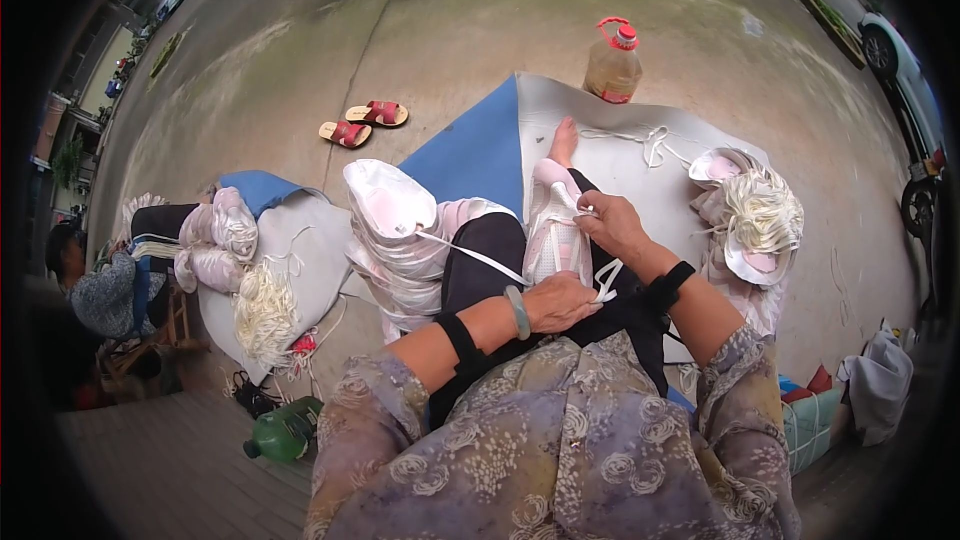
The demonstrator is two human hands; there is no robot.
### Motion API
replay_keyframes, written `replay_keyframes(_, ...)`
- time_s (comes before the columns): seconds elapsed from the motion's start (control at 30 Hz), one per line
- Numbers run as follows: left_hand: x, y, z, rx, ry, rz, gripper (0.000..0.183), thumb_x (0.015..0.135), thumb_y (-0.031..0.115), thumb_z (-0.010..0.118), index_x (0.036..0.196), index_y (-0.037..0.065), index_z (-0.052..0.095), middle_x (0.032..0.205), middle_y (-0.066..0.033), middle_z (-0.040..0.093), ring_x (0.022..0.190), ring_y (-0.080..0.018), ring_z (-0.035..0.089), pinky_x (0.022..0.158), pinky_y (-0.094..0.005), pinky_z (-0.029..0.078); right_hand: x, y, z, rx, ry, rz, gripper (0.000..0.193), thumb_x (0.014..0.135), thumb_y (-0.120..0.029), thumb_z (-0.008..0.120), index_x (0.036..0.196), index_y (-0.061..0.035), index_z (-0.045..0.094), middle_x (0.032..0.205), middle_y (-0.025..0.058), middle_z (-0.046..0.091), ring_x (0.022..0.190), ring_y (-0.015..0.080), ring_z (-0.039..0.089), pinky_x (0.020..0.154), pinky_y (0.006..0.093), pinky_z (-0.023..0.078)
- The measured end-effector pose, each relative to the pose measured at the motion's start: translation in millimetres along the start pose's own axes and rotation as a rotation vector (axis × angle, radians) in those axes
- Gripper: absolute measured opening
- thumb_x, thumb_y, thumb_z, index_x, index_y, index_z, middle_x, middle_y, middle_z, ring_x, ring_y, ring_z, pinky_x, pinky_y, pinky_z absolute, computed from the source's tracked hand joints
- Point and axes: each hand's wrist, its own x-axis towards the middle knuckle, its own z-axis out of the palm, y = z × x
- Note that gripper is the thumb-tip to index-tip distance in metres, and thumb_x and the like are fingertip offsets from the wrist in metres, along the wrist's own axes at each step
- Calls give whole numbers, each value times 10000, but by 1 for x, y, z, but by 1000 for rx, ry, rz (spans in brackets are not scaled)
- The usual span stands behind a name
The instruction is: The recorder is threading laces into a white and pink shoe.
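Note:
A white and pale-pink shoe upper [556, 240] lies lengthwise across my lap, its toe end pointing away from me. My left hand [562, 304] closes over its near end, with its fingertips partly hidden. Farther up the right edge, the fingers of my right hand [614, 228] are pinched together at the eyelets on a white shoelace, of which only a small bit shows there. One flat white lace [470, 257] stretches from the left pile to the upper. Another lace loop [607, 283] hangs between my two hands.
Shoe uppers [385, 240] are piled at my left. A lace bundle [765, 215] tops another pile at right. Beyond the mat [465, 140] stand a red-capped jug [613, 65] and red sandals [362, 123]. A green bottle [284, 430] is near left; another person [105, 285] sits farther left.

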Motion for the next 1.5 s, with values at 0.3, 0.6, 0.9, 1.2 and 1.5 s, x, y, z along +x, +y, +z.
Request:
replay_keyframes(0.3,1,-3,-1,-41,-40,-1,194,851,165,475,737,15,520,703,-182,516,707,-344,475,680,-426,378,-9,14,7,-281,60,-43,168,719,-160,524,861,-83,567,664,158,596,674,340,588,632,442,452)
replay_keyframes(0.6,2,-5,1,-49,-46,-10,212,860,182,465,735,18,513,699,-172,511,710,-338,467,692,-413,374,3,29,2,-431,119,-207,79,735,-167,522,760,-111,572,646,121,596,647,314,594,586,413,463)
replay_keyframes(0.9,6,0,-6,-44,-121,-33,196,865,180,432,763,25,496,715,-167,501,721,-328,448,697,-414,359,9,54,0,-293,93,-15,152,735,-199,488,701,-115,610,664,133,606,682,320,593,631,416,467)
replay_keyframes(1.2,6,-3,-4,-67,-128,-26,132,819,141,436,758,33,480,709,-155,483,725,-340,439,696,-419,361,24,60,-13,-233,308,138,199,728,-206,495,736,-47,615,692,150,610,707,303,600,661,400,463)
replay_keyframes(1.5,4,-8,-6,-78,-126,13,154,838,175,408,751,62,468,689,-127,465,718,-324,435,695,-413,360,24,62,-30,1320,-100,535,105,785,-108,554,755,-13,584,480,-72,313,390,49,260,474,256,359)
